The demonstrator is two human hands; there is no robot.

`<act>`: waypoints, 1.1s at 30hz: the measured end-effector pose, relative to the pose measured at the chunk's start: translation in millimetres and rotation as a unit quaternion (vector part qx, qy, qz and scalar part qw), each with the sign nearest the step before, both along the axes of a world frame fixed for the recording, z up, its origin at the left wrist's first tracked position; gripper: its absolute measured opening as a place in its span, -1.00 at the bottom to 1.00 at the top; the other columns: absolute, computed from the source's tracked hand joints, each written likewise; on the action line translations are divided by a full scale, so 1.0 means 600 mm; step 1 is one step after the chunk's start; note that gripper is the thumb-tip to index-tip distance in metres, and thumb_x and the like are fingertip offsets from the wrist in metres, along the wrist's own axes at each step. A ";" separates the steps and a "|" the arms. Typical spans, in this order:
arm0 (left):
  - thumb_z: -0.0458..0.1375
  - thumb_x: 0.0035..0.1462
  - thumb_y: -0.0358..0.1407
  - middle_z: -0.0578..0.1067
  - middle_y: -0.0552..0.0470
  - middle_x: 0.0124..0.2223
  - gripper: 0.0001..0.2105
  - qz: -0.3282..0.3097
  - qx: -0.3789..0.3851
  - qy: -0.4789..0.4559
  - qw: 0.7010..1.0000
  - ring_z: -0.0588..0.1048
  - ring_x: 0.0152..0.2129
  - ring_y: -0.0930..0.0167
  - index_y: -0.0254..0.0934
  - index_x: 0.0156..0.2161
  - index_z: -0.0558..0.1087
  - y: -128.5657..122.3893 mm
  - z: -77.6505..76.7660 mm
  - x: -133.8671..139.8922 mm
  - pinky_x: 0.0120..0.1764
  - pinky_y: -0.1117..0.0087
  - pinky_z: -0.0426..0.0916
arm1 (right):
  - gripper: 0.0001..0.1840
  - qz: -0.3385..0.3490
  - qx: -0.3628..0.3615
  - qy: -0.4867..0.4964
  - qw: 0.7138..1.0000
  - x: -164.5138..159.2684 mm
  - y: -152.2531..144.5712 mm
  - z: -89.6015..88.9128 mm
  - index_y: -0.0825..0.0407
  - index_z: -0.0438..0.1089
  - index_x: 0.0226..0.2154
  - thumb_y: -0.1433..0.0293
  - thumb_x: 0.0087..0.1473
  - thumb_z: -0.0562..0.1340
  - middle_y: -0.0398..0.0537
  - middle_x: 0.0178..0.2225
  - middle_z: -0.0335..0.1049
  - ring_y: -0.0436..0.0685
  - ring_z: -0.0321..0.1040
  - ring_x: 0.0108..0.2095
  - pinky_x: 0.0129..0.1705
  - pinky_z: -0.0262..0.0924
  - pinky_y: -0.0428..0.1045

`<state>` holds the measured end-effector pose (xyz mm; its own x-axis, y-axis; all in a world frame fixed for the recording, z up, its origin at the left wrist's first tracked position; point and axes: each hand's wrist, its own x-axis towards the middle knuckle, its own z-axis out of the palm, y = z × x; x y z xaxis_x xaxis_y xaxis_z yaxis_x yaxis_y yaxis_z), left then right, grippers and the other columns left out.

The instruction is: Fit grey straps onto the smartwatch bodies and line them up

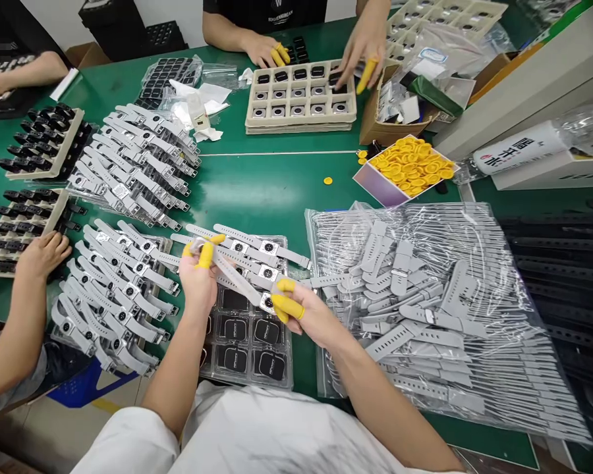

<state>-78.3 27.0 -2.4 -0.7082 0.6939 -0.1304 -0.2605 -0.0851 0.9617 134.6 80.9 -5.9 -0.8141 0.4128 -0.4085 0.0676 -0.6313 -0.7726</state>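
Strap [238, 280] spans inward-angled left hand [200, 276] and right hand [307, 313].

My feed showed me a workshop, apparently one for assembling watches by hand. Several people shared the long green surface [257, 187]: a worker opposite [267, 16] and others at the left. I judged it by the sheer repetition: rows of grey-strapped watches [130, 291], a great mass of loose grey straps [400, 332] among clear plastic, a compartmented cream tray [301, 123] of watch cases, and a small box [383, 181] brimming with yellow finger covers [410, 164].
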 end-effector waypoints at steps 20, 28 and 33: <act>-0.07 0.41 -0.42 0.37 -0.19 0.18 -0.52 -0.401 0.019 0.403 0.822 0.44 0.13 0.26 -0.15 0.38 0.22 -0.026 -0.013 0.060 0.20 0.13 0.41 | -0.63 -0.140 -0.086 0.066 0.984 -0.015 -0.021 -0.016 0.00 0.32 -0.43 0.12 0.09 0.40 -0.33 -0.70 0.17 -0.11 -0.10 -0.72 -0.69 -0.19 -0.16; -0.03 0.37 -0.38 0.35 -0.29 0.10 -0.55 -0.415 -0.035 0.531 0.738 0.43 0.06 0.14 -0.33 0.33 0.24 -0.027 -0.002 0.056 0.12 0.02 0.47 | -0.55 -0.126 -0.086 0.021 0.988 -0.013 -0.018 -0.014 0.00 0.26 -0.45 0.07 0.04 0.44 -0.37 -0.71 0.10 -0.14 -0.20 -0.71 -0.67 -0.30 -0.17; -0.04 0.38 -0.35 0.38 -0.26 0.08 -0.58 -0.425 -0.038 0.528 0.734 0.46 0.04 0.16 -0.33 0.29 0.27 -0.026 -0.003 0.053 0.11 0.06 0.49 | -0.52 -0.108 -0.060 0.009 0.992 -0.012 -0.018 -0.016 0.00 0.26 -0.43 0.01 0.04 0.42 -0.37 -0.70 0.07 -0.14 -0.23 -0.70 -0.67 -0.32 -0.16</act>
